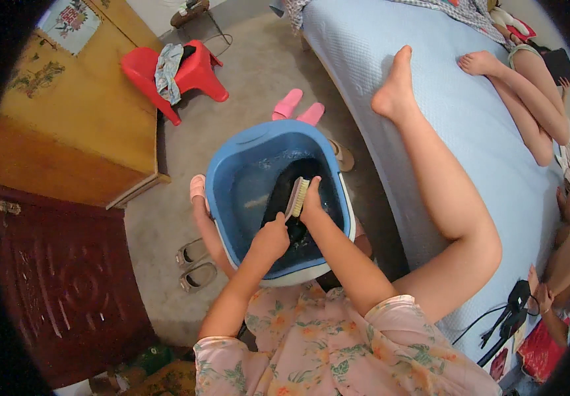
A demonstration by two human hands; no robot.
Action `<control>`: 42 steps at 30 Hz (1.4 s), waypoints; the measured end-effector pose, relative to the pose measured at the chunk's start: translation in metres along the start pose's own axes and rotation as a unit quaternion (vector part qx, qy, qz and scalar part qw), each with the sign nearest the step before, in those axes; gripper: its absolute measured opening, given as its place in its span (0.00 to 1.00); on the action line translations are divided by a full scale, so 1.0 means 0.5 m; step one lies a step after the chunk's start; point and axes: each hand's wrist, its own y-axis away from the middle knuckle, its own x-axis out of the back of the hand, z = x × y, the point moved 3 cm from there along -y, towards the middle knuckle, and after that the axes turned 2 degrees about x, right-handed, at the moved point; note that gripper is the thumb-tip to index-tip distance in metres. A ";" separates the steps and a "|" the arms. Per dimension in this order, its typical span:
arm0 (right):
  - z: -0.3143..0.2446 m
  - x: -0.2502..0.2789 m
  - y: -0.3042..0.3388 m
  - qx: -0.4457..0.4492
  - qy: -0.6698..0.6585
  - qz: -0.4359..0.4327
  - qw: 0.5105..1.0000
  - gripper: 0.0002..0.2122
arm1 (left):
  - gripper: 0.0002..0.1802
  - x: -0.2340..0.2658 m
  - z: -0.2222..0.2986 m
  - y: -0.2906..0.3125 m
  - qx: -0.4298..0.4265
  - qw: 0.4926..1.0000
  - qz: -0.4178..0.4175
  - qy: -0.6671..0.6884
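In front of me a blue tub (239,142) with a pale outer rim holds water and a dark, wet cloth (298,170). My left hand (272,239) is closed around the handle of a scrub brush (296,198), its light bristles facing right. My right hand (313,203) is close beside the bristles, thumb pointing up, and appears to grip the dark cloth; its other fingers are mostly hidden. Both hands are inside the tub's opening, above the water.
A bed (364,142) with a light blue cover runs along the right; my bare leg and another person's legs (522,99) rest there. Pink slippers (289,105) and grey shoes (196,277) lie around the tub. A red stool (196,76) stands by the yellow cabinet (67,119).
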 end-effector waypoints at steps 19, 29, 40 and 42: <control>0.049 0.035 -0.108 -0.069 -0.065 -0.032 0.995 0.39 | 0.12 0.008 -0.063 -0.066 0.076 0.983 0.051 -0.160; 0.022 0.007 -0.048 -0.055 -0.060 0.118 0.990 0.41 | 0.18 0.004 -0.089 -0.156 0.146 0.979 0.002 -0.139; 0.026 -0.027 -0.009 -0.066 0.030 0.113 0.991 0.44 | 0.08 0.000 -0.084 -0.078 0.055 0.980 0.023 -0.188; 0.030 -0.028 0.008 -0.043 -0.032 0.069 0.996 0.42 | 0.08 0.000 -0.077 -0.054 0.038 0.980 0.033 -0.195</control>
